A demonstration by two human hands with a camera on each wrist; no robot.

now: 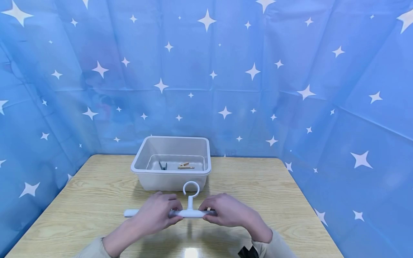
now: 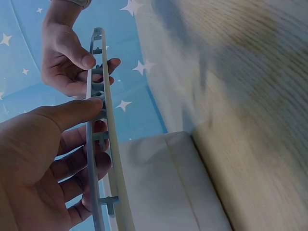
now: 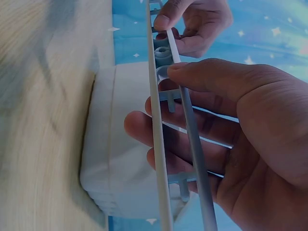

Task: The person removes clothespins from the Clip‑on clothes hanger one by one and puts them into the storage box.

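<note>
A white hanger (image 1: 191,214) with a round hook (image 1: 198,189) is held level above the table, its hook upward. My left hand (image 1: 158,212) grips the bar left of the hook's stem, thumb toward me and fingers behind. Right of the stem, my right hand (image 1: 229,211) pinches the bar the same way. From below, the left wrist view shows the bar as two thin rails (image 2: 118,168) joined by small pegged crosspieces (image 2: 109,199). The right wrist view shows my right thumb pressing one rail (image 3: 195,139), fingers across the far side.
Behind the hanger stands a light grey plastic bin (image 1: 171,172) at the table's back. A dark clothespin (image 1: 163,167) and a wooden clothespin (image 1: 185,167) lie inside it. The wood-grain table (image 1: 258,190) is surrounded by blue star-patterned curtains (image 1: 206,53).
</note>
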